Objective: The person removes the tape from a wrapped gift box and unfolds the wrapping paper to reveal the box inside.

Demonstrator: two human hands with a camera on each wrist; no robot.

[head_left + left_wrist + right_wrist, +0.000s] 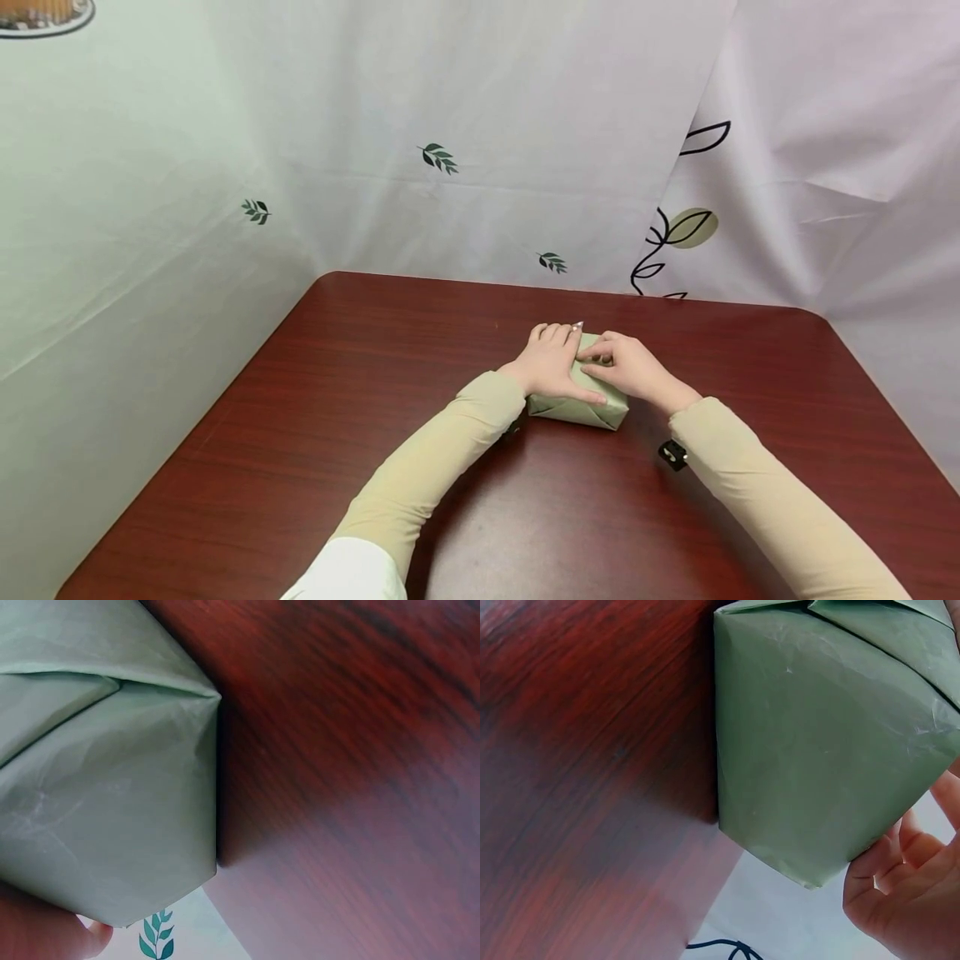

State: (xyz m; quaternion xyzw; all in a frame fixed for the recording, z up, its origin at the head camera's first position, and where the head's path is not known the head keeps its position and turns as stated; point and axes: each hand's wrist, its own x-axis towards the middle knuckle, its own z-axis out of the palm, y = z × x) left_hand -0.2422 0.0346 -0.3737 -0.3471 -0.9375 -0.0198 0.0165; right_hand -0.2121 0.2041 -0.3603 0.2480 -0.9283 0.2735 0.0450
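A box-shaped package wrapped in pale green paper lies on the table. My left hand spreads across its top from the left, thumb toward the near edge. Something small and shiny shows at a fingertip. Over the right part of the top is my right hand, its fingers bent and the thumb close below them; I cannot tell whether they pinch anything. Both wrist views show folded paper, with a slanted flap in the left one. Fingers of the right hand overlap the package edge in the right wrist view.
The dark red wooden table has rounded far corners. White cloth with leaf prints hangs behind it and at both sides. A small black device sits under the right wrist. Part of a round object shows at the top left.
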